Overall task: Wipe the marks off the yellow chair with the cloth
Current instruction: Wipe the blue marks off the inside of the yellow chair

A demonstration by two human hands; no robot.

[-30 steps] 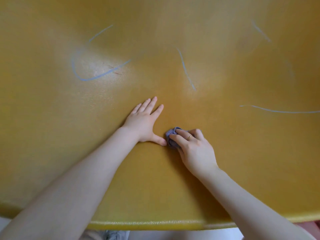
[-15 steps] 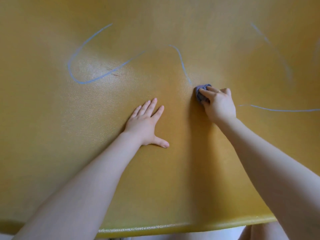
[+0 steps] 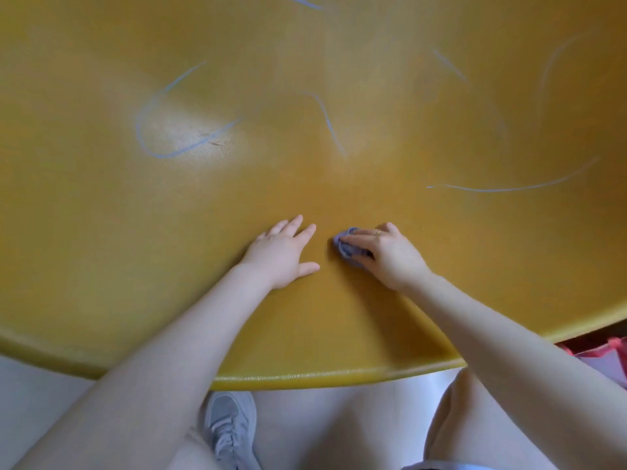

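Note:
The yellow chair seat (image 3: 101,249) fills most of the view, with several blue marks on it. A looping mark (image 3: 163,144) lies at the left, a curved stroke (image 3: 327,123) in the middle, and a long line (image 3: 509,188) at the right. My left hand (image 3: 281,254) rests flat on the seat, fingers spread, holding nothing. Just to its right, my right hand (image 3: 386,254) presses a small crumpled blue cloth (image 3: 344,247) against the seat. Most of the cloth is hidden under my fingers.
The seat's front rim (image 3: 322,376) curves across the lower part of the view. Below it are a pale floor, a grey shoe (image 3: 230,425) and my knee (image 3: 475,412). A red and pink object (image 3: 607,354) shows at the right edge.
My right hand has pulled the cloth back from the lower end of the middle stroke to a spot beside my left hand. The view has drawn back, so the rim and floor now show.

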